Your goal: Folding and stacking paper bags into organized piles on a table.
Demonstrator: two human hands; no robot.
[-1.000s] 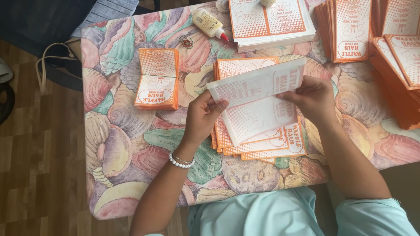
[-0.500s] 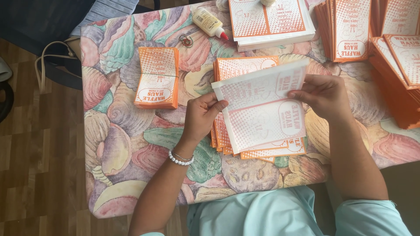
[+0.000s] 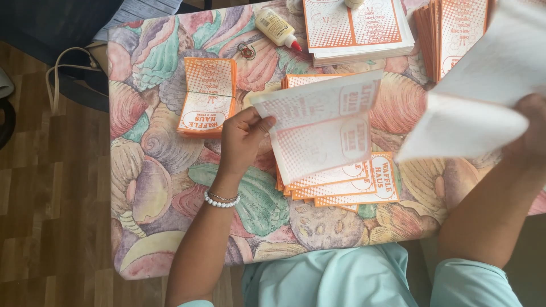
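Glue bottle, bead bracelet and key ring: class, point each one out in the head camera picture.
Glue bottle (image 3: 274, 25): head view, on the middle of its pale body.
Bead bracelet (image 3: 220, 200): head view, on the white beads across the left wrist.
Key ring (image 3: 247, 52): head view, on the small metal loop on the tablecloth.

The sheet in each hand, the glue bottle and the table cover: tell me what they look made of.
Sheet in the left hand, folded sheet: thin matte paper, since the orange print shows through and it creases. Blurred sheet in the right hand: likely the same paper. Glue bottle: probably smooth plastic, red tip. Table cover: printed cloth or vinyl, cannot tell.
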